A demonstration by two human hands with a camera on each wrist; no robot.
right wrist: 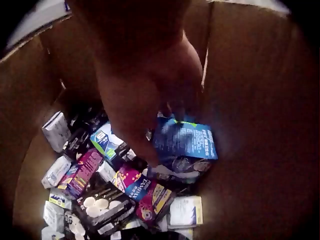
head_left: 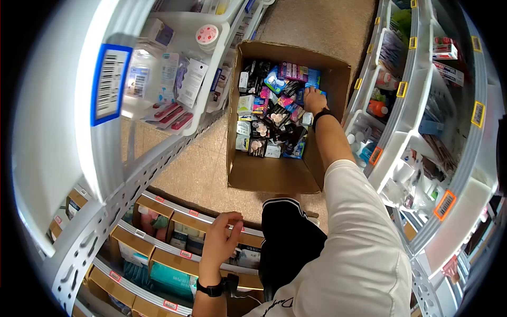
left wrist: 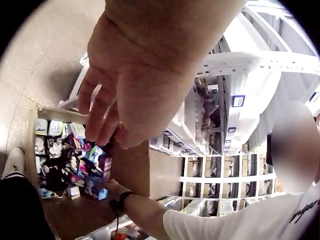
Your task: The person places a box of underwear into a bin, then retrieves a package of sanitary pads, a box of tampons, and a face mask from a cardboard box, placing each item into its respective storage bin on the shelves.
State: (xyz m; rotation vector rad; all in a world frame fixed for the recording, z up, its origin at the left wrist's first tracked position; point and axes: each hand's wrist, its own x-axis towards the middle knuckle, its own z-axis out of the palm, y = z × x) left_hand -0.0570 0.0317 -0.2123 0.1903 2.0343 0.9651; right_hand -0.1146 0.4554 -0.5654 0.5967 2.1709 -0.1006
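Note:
Inside a cardboard box (head_left: 274,177), my right hand (head_left: 315,101) reaches down at the right side. The right wrist view shows this hand (right wrist: 150,95) gripping a blue packet (right wrist: 186,145), thumb on its near left side and the other fingers partly hidden behind it. Around the packet lie a purple-and-blue Tampax box (right wrist: 142,192), black packets with pale round shapes (right wrist: 102,206) and small white packs (right wrist: 185,212). My left hand (head_left: 221,240) hangs outside the box with loosely bent fingers, holding nothing; the left wrist view shows the same empty hand (left wrist: 135,90).
White shelf bins with packaged goods stand at the left (head_left: 216,113) and right (head_left: 369,127). Low shelves with cardboard compartments (head_left: 158,253) run along the near left. A metal shelf rail (head_left: 105,211) crosses the left side. Tiled floor (head_left: 193,171) shows between box and shelves.

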